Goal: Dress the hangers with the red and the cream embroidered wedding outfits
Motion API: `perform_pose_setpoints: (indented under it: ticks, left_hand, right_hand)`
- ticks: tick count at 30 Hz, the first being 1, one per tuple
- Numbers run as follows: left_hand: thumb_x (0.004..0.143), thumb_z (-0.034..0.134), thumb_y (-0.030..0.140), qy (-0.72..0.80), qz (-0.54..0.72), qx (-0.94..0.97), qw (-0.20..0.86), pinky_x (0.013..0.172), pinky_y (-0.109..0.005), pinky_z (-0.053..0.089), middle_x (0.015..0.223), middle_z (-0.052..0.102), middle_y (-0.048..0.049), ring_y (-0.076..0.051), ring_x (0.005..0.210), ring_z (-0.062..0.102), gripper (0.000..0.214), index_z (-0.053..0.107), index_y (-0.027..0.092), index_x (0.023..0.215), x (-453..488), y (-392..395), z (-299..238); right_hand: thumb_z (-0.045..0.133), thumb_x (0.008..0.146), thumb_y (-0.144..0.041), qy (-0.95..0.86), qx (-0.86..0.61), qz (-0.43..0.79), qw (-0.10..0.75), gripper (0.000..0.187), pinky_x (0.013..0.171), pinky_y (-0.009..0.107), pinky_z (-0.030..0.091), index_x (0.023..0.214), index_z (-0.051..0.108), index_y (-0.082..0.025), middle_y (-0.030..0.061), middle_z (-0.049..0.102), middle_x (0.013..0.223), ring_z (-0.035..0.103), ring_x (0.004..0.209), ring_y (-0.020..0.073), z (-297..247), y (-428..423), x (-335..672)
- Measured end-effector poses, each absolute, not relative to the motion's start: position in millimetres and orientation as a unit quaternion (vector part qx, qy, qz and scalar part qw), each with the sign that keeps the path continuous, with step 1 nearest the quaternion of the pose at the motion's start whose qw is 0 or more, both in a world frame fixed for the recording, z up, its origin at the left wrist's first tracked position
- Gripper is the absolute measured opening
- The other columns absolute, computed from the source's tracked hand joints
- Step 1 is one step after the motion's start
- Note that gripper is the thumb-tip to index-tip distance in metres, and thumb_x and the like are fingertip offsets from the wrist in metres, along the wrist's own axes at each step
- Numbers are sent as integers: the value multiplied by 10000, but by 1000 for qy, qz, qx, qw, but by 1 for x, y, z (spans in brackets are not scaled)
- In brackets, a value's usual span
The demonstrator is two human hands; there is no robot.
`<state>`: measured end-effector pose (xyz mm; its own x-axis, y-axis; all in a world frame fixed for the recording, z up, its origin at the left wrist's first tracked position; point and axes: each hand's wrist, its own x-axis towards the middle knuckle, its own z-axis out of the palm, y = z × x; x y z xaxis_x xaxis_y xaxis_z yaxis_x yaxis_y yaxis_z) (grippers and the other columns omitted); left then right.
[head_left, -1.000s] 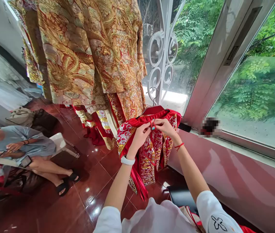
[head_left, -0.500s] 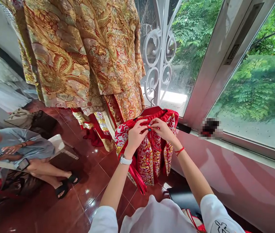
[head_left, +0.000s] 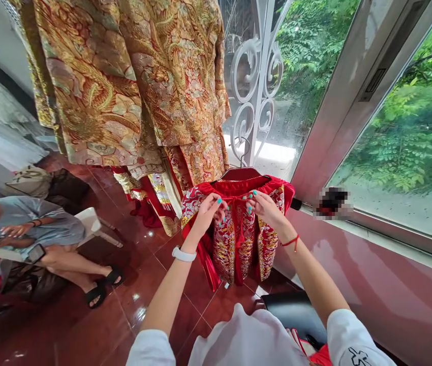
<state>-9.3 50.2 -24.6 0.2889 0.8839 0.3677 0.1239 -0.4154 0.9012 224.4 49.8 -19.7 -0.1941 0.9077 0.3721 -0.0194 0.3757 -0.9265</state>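
Observation:
A red embroidered garment (head_left: 226, 249) with silver and gold patterns hangs in front of me from a dark hanger (head_left: 241, 174). At the front of its gathered top edge runs a thin red cord (head_left: 235, 198), whose tasselled ends dangle down the middle. My left hand (head_left: 209, 211) is closed in a pinch on the cord's left side. On the other side my right hand (head_left: 265, 207) pinches the cord too, its fingertips against the gathered edge. The cord stretches between the two hands; the exact grip is partly hidden by the fingers.
Gold embroidered jackets (head_left: 178, 76) hang at the upper left, beside a white scrolled metal grille (head_left: 259, 81). A window sill (head_left: 376, 229) runs along the right. A seated person (head_left: 44, 223) holds a phone at the left. A black seat (head_left: 292, 309) stands below my right arm.
My hands have moved apart from the middle of the garment, left and right, drawing the cord out between them. The view has shifted slightly.

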Motion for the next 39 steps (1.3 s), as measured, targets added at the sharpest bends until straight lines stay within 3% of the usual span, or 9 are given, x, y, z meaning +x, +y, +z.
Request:
perform_pose_setpoints:
  ticks: [2, 7, 14, 18, 22, 25, 28, 32, 39]
  left_hand:
    - [959, 446, 473, 357, 434, 703, 435, 462, -230, 379, 625, 508, 70, -102, 419, 450, 247, 495, 233, 928, -12, 50, -20]
    - [918, 535, 311, 467, 360, 785, 191, 617, -259, 402, 746, 636, 6, -151, 647, 567, 109, 589, 225, 879, -29, 42, -2]
    - [908, 547, 381, 494, 331, 777, 206, 578, -262, 423, 677, 606, 14, -155, 594, 554, 186, 596, 224, 821, -35, 33, -1]
    - [894, 571, 356, 488, 366, 780, 140, 662, -295, 481, 864, 706, -30, -188, 735, 618, 159, 676, 244, 933, -43, 25, 5]
    - [874, 585, 412, 427, 541, 698, 194, 992, -372, 496, 1309, 647, -74, -225, 1153, 608, 337, 648, 251, 1163, -75, 56, 2]
    - [815, 611, 531, 461, 505, 656, 320, 1116, -440, 417, 1241, 687, -88, -271, 1261, 564, 416, 686, 222, 1083, -98, 95, -14]
    - [653, 686, 685, 480, 431, 608, 464, 997, -452, 498, 1022, 737, -102, -310, 1105, 634, 551, 702, 193, 901, -105, 116, -31]
    - [520, 745, 748, 471, 451, 581, 488, 753, -368, 532, 773, 692, -31, -237, 790, 652, 650, 660, 198, 855, -100, 110, -36]
    - [595, 792, 629, 470, 478, 667, 325, 601, -259, 431, 672, 605, 27, -137, 613, 545, 515, 625, 187, 800, -109, 107, -9]
  right_hand:
    - [393, 948, -681, -655, -367, 444, 490, 466, 540, 299, 431, 856, 529, -245, 19, 576, 760, 436, 545, 145, -18, 48, 226]
    - [528, 941, -544, -750, -465, 200, 425, 338, 627, 307, 393, 821, 547, -229, 59, 608, 835, 523, 721, 200, -2, 41, 249]
    - [491, 970, -476, -787, -485, 100, 368, 325, 587, 289, 386, 775, 558, -224, 37, 602, 725, 539, 688, 194, -8, 32, 263]
    - [583, 923, -392, -763, -485, -5, 427, 178, 758, 360, 481, 1011, 636, -246, 75, 684, 996, 607, 906, 244, -13, 29, 270]
    - [644, 866, -447, -653, -511, -48, 557, 441, 983, 483, 460, 1249, 551, -249, 109, 596, 1246, 532, 1165, 296, -29, 42, 285]
    - [684, 804, -492, -571, -584, -60, 574, 482, 1019, 516, 426, 1178, 563, -213, 134, 548, 1245, 504, 1168, 312, -50, 61, 291]
    - [644, 818, -497, -522, -598, 20, 608, 389, 929, 452, 462, 1060, 574, -201, 124, 568, 1149, 549, 1013, 268, -69, 74, 285]
    - [554, 837, -577, -538, -536, 210, 616, 354, 719, 338, 465, 862, 522, -225, 12, 562, 803, 507, 737, 188, -73, 77, 287]
    - [646, 805, -375, -657, -512, 82, 548, 229, 742, 320, 436, 958, 637, -204, 9, 587, 809, 513, 756, 181, 7, 88, 369]
